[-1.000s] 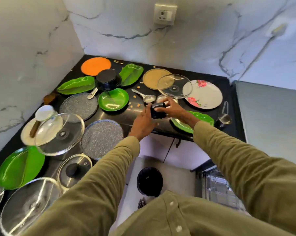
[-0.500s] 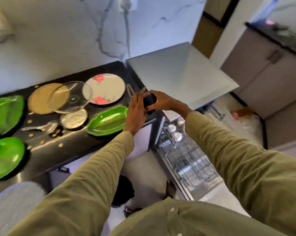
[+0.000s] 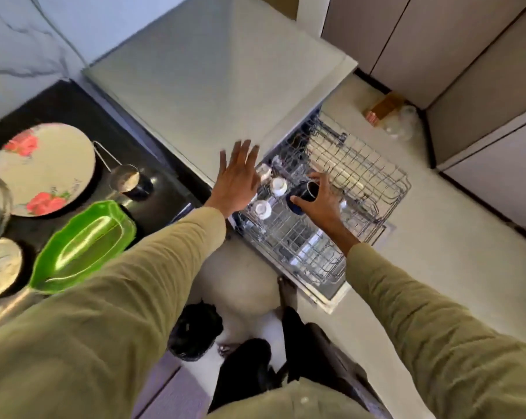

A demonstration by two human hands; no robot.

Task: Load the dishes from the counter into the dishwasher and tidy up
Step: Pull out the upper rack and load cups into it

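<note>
My right hand (image 3: pixel 319 198) grips a small black cup (image 3: pixel 304 193) and holds it over the pulled-out wire rack (image 3: pixel 367 173) of the dishwasher. White cups (image 3: pixel 278 186) stand upside down in the rack just left of it. My left hand (image 3: pixel 237 176) hovers flat with spread fingers above the rack's left edge, holding nothing. On the black counter (image 3: pixel 74 110) at the left lie a flowered plate (image 3: pixel 44 167), a green leaf-shaped dish (image 3: pixel 83 246) and a small steel ladle cup (image 3: pixel 125 179).
A grey appliance top (image 3: pixel 210 71) sits behind the rack. A black bin (image 3: pixel 195 334) stands on the floor below the counter. Cabinets (image 3: pixel 467 55) line the right side, with a brown box and clear jar (image 3: pixel 388 110) on the floor beside them.
I turned from the counter to the dishwasher. Both hands held the black cup before; now only my right hand holds it over the rack, and my left hand has let go and spread flat.
</note>
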